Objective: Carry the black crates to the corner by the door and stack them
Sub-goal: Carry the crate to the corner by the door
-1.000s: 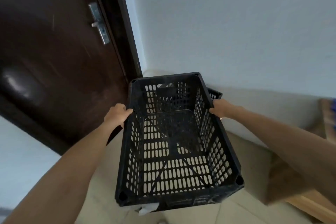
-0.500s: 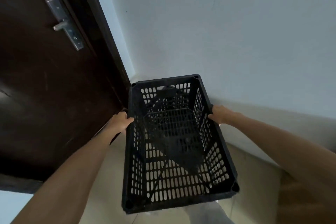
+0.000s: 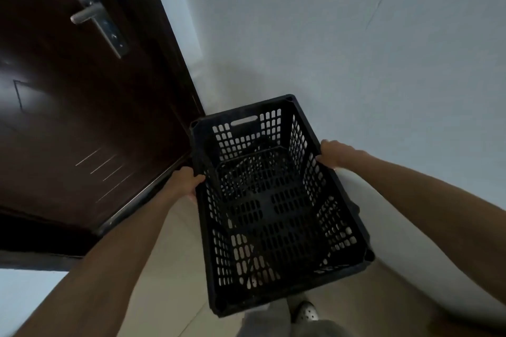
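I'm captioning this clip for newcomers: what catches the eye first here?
A black slotted crate fills the middle, held by its long side rims in the grip of the left hand and right hand. At left stands a dark brown door with a silver handle, meeting a white wall at the corner.

crate [image 3: 276,216] between hands | door [image 3: 68,117] left | wall [image 3: 356,49] right

Counted one black crate [image 3: 273,208], centre frame. Two hands: left hand [image 3: 186,180], right hand [image 3: 332,153]. One door [image 3: 82,131], one door handle [image 3: 90,12], one shoe [image 3: 305,312].
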